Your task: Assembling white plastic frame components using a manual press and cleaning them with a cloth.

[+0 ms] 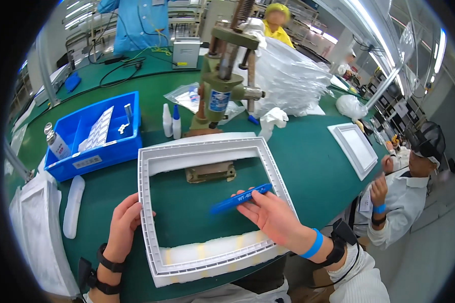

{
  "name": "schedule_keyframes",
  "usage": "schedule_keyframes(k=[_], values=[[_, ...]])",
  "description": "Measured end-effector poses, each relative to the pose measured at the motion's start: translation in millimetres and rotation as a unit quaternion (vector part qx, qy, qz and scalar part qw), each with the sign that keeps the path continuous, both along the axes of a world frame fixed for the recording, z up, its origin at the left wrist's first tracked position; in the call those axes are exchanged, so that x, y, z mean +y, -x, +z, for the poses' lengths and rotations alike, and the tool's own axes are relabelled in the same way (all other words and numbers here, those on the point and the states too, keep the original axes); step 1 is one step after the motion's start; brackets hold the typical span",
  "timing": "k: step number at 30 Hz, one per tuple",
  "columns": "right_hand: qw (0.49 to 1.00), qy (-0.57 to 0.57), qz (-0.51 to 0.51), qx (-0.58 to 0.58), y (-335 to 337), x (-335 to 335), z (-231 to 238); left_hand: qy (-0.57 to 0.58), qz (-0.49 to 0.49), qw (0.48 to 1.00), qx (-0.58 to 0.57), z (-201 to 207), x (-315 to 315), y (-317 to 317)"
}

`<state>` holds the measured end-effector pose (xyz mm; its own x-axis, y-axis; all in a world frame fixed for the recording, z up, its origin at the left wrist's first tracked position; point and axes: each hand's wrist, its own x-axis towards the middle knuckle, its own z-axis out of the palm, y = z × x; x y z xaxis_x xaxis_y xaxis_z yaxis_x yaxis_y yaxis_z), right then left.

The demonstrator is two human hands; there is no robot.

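Grips a white, ribbed, open-centred rectangular frame (145,184) by its left side in left fingers (130,206); holds a slim blue pen (241,199) with white print in right fingers (262,200).

Your left grip (125,217) has hold of the white frame (202,263) by its left rail, fingertips curling round to the inner side. The frame is a rectangle with rounded corners and a ribbed flange, its wide middle open; it spreads to the right of that grip, turned slightly askew to you. The blue marker-like tool (241,199) sits in your right grip (268,217), slim and bearing white print. You hold it above the frame's opening, slanted, its blurred end pointing left and toward you, the other end up beyond your thumb.
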<state>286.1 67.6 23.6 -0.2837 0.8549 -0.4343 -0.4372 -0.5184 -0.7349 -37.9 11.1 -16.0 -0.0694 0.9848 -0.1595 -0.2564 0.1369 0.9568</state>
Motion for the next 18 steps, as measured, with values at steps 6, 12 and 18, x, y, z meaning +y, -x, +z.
schedule_keyframes(k=[6,12,18], values=[[0.999,-0.019,-0.040,0.029,-19.9,5.2,-4.9,-0.002,0.021,1.000,0.011,-2.0,-0.2,-1.5],[0.998,-0.011,-0.035,0.049,-22.9,7.4,-11.1,0.003,0.021,1.000,0.009,-0.1,-1.4,-2.7],[0.998,-0.023,-0.043,0.043,-20.9,10.8,-15.0,-0.002,0.015,1.000,0.003,-2.6,1.2,-1.4]])
